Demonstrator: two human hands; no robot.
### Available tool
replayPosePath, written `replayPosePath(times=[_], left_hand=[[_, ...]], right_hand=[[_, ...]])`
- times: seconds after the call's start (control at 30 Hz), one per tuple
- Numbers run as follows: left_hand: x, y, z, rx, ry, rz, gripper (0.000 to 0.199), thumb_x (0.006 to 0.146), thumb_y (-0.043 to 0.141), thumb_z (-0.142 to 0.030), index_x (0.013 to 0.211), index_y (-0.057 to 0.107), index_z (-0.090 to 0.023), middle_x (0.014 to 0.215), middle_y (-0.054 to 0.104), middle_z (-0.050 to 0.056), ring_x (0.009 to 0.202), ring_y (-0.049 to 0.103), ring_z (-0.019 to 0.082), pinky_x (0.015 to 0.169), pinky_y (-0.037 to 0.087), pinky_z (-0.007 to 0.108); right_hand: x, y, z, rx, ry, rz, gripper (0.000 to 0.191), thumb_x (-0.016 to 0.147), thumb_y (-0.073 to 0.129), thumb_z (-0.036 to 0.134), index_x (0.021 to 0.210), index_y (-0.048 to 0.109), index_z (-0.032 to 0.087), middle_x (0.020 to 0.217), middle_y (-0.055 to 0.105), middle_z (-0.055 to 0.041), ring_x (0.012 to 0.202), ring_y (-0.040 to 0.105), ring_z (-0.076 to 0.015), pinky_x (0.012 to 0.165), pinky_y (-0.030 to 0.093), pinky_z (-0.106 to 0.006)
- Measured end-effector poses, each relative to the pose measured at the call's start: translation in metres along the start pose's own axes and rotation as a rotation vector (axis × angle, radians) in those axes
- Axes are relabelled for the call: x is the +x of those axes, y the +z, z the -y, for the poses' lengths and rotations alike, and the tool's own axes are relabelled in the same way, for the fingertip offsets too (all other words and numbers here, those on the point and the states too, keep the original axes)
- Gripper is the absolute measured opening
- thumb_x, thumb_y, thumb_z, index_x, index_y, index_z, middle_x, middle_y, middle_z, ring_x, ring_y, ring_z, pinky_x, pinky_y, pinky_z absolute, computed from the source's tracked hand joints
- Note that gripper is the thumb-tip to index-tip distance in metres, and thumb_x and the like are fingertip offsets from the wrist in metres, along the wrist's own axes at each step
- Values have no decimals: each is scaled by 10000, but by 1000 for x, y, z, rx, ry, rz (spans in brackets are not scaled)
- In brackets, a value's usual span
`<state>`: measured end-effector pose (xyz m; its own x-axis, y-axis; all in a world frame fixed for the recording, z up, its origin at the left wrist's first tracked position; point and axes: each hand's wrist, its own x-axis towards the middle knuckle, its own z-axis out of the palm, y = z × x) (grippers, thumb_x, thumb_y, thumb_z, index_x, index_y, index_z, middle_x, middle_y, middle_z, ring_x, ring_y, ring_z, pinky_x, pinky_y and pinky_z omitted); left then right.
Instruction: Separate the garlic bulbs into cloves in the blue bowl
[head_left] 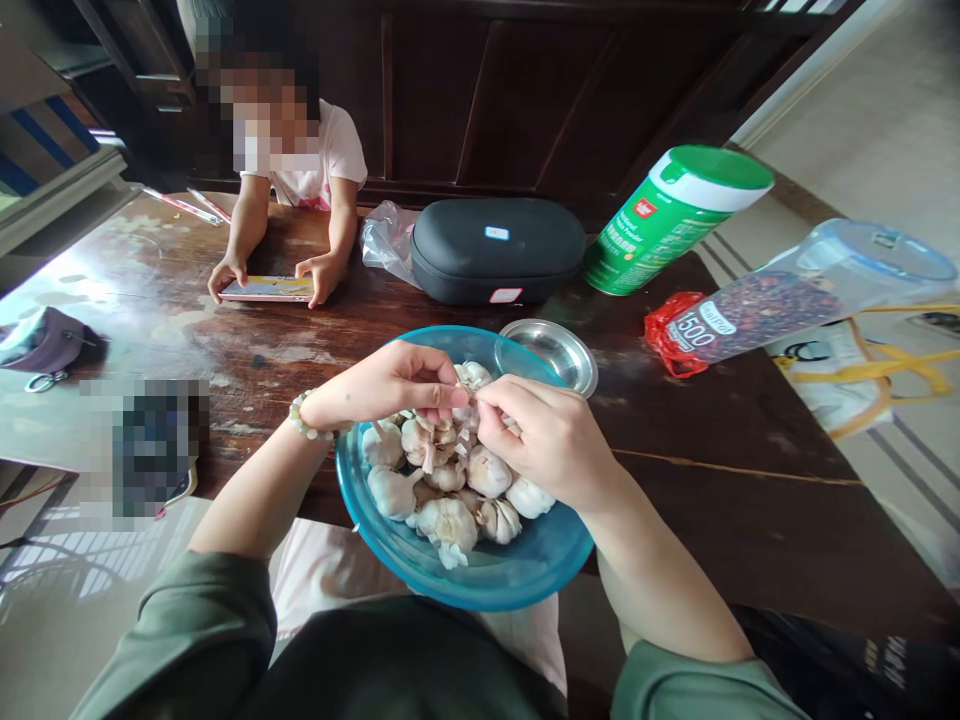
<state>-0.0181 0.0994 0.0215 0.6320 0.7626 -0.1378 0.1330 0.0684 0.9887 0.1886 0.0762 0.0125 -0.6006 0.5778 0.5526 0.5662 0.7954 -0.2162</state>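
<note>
A blue translucent bowl [525, 585] stands at the table's near edge, filled with several whole garlic bulbs [446, 525] and loose papery skin. Above its far part, my left hand [405, 385] and my right hand [544, 430] meet fingertip to fingertip. Both are closed in a pinch on one garlic clove [469, 392], small and mostly covered by the fingers. A beaded bracelet [306, 415] circles my left wrist. Just behind the bowl, a small metal bowl [559, 352] is partly hidden by the blue rim and my right hand.
Across the wooden table [712, 520], a person [300, 180] holds a phone [268, 288]. A black case [497, 250], a clear plastic bag [388, 240], a green canister [667, 220] and a tall clear jar [787, 295] line the back. On the left lie a purple pouch [45, 338] and a blurred-out dark object [154, 450].
</note>
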Motion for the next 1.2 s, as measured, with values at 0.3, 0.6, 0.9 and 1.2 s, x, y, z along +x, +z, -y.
replayPosePath(times=[0.3,0.6,0.9,1.2], left_hand=[[-2,-2,1,3,7,68,263,840,641,-342,922,653,-93,834,686,54,729,623,104,704,535,218],[-2,-4,3,18,3,133,258,845,637,-326,967,652,-99,863,683,62,746,625,111,731,544,234],[-2,-2,-1,19,7,123,234,839,640,-294,954,650,-90,847,679,58,721,617,106,708,537,225],[0,-1,-2,85,23,14,291,808,668,-370,906,657,-97,798,670,39,696,602,103,655,503,199]], right_hand=[[-1,0,0,-21,21,-29,196,846,476,82,686,550,166,597,550,13,556,524,-106,569,426,-241],[0,-1,0,-9,60,-79,191,827,483,71,672,542,166,612,579,4,554,544,-107,569,435,-233],[1,0,-2,-2,116,-124,179,827,506,90,675,545,177,614,600,5,551,548,-115,551,432,-234],[1,-2,0,60,160,-103,162,853,500,128,715,556,192,654,622,1,582,555,-120,568,438,-240]])
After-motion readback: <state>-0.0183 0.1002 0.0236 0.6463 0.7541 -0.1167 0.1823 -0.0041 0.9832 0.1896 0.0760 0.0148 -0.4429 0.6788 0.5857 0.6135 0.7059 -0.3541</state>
